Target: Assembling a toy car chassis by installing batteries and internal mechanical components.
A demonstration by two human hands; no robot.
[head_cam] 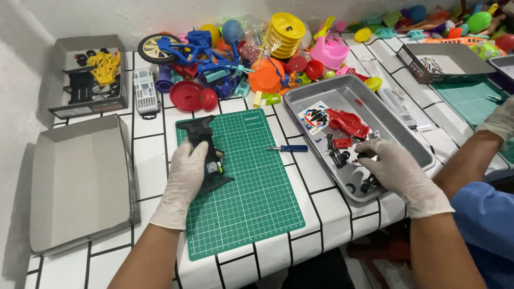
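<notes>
My left hand (184, 176), in a white glove, grips a black toy car chassis (202, 140) that lies on a green cutting mat (246, 198). My right hand (399, 172), also gloved, reaches into a metal tray (342, 93) and rests its fingers among small black parts (338, 157). Whether it holds one of them I cannot tell. A red car body shell (348, 123) and a sticker sheet (314, 116) also lie in the tray. A small blue-handled screwdriver (289, 148) lies on the mat between my hands.
An open grey box lid (80, 182) sits at the left, and a box with yellow and black parts (88, 75) behind it. A pile of colourful plastic toys (241, 59) fills the back. Another person's gloved arm (482, 144) is at the right, near a second mat (471, 99).
</notes>
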